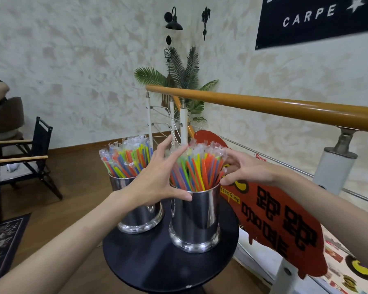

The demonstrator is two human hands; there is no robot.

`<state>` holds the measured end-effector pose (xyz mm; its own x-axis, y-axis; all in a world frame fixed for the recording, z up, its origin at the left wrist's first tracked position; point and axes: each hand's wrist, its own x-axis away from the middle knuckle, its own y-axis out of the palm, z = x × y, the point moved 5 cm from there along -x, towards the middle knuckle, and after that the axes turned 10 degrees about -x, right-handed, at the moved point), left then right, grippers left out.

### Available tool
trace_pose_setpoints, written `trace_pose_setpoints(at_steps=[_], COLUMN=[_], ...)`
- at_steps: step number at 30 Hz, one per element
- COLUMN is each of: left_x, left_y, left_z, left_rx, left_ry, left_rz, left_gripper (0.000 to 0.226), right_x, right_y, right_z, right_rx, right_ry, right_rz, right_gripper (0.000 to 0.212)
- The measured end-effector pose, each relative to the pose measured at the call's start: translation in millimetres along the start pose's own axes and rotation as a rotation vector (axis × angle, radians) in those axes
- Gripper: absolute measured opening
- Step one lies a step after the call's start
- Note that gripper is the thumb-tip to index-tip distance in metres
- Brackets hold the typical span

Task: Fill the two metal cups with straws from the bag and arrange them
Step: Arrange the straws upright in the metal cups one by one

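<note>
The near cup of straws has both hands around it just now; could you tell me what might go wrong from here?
1. The near cup stands close to the edge of the small round table; a sideways push from the left hand or right hand could slide it off.
2. Its straws fan out well above the rim, so squeezing them might tip some out.
3. The far cup sits close beside it and could be knocked.

Café interior: red sign (272, 211) lettered "Coffee Shop", wall banner (314, 20), folding chair (28, 158), cups of wrapped straws (198, 168)
</note>
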<state>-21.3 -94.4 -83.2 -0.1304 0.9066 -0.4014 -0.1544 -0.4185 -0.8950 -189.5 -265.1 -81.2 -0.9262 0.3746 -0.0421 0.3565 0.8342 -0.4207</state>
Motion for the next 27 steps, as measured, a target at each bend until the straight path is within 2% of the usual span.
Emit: trace_pose_setpoints(at_steps=[3, 8, 12, 16, 20, 24, 27], left_x=[0, 2, 3, 0, -2, -1, 2], left_y=[-2, -1, 6, 14, 11, 0, -6], left_z=[-6, -8, -1, 5, 4, -2, -7], left_rx=[0.049, 0.281, 0.289, 0.256, 0.174, 0.108, 0.045], left_ry=[-0.027, 0.006, -0.008, -0.032, -0.063, -0.066, -0.055], left_rz=[-0.040, -0.187, -0.210, -0.188, -0.138, -0.126, -0.139], left_gripper=[0.126, 0.111, 0.116, 0.123, 0.121, 0.120, 0.108], right_x=[1, 1, -6, -10, -1, 6, 6], right_y=[-8, -11, 8, 19, 17, 3, -6], right_z=[3, 9, 7, 1, 0, -4, -3], right_rx=[-0.021, -0.006, 0.021, 0.019, 0.062, 0.070, 0.069], right_ry=[0.010, 0.059, 0.015, -0.036, -0.020, -0.007, 0.015], right_rz=[-0.001, 0.042, -0.081, -0.102, -0.042, 0.024, 0.065], right_gripper=[0.077, 0.111, 0.099, 0.096, 0.094, 0.084, 0.097])
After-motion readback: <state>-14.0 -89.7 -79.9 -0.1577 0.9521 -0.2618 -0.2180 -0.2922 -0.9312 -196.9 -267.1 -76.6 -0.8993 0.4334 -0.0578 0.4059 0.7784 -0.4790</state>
